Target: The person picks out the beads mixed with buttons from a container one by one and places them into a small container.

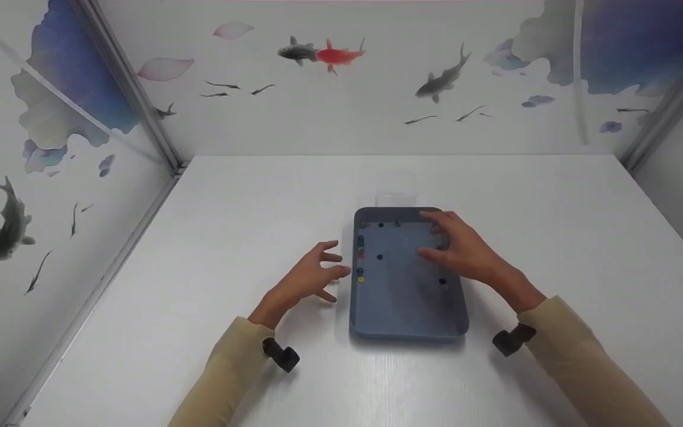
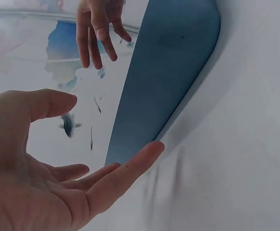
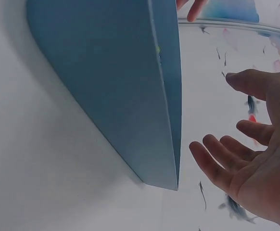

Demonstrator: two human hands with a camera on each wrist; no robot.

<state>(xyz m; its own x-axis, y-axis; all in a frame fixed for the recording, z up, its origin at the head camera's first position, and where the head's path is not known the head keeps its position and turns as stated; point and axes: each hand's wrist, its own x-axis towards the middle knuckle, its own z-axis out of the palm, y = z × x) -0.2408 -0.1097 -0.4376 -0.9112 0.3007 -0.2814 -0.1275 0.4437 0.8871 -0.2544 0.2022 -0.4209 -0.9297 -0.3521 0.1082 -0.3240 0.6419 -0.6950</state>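
On the left, the left hand [image 1: 309, 276] spreads its fingers just beside a smooth blue-grey tray [image 1: 407, 308], a rounded rectangle on the white table [image 1: 246, 213], with small coloured pieces [image 1: 361, 271] mostly along its left wall and its near floor open. Beyond its far edge sits a clear plastic container [image 1: 396, 190]; rightmost, the right hand [image 1: 466, 252] hovers with parted fingers over the tray's far right rim.

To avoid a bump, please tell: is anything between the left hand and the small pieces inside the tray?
Yes: the left wall of the tray stands between the left hand, outside, and the small pieces.
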